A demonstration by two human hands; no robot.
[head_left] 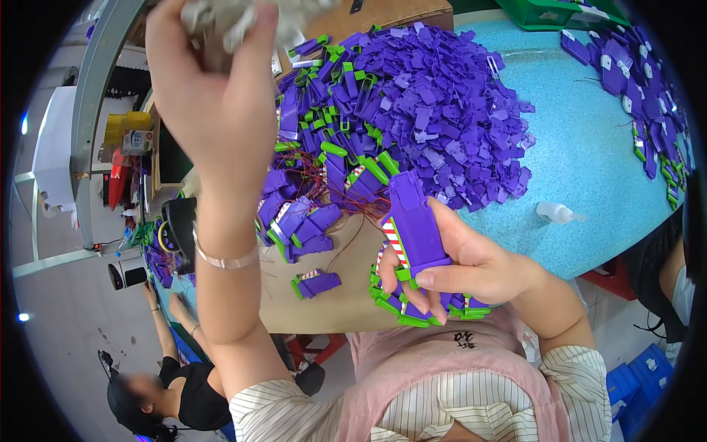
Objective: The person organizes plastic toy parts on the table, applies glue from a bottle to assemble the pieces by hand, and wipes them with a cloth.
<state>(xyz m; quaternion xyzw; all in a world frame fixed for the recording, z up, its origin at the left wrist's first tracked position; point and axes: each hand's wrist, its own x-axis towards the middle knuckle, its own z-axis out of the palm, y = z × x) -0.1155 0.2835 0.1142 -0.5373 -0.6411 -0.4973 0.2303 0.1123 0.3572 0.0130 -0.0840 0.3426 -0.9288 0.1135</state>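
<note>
My left hand [213, 103] is raised at the upper left, blurred, with its thumb and fingers closed around a crumpled whitish-grey, cloth-like bundle [239, 22]. The bundle is partly cut off by the top edge. Near the table's front edge, my right hand [479, 261] grips a purple plastic toy piece [416, 228] with green ends and a red-and-white striped side. Its thumb presses on the lower end and the fingers curl beneath. Just under that hand lie several similar purple-and-green pieces [412, 313]. One more such piece [317, 283] rests alone on the brown board [294, 315].
A large heap of flat purple parts [449, 110] covers the table's middle, with green-tipped pieces and thin red wires [313, 173] at its left. A small white bottle [554, 213] stands on the blue surface [567, 140]. More purple parts [637, 81] lie far right. A co-worker [169, 390] sits lower left.
</note>
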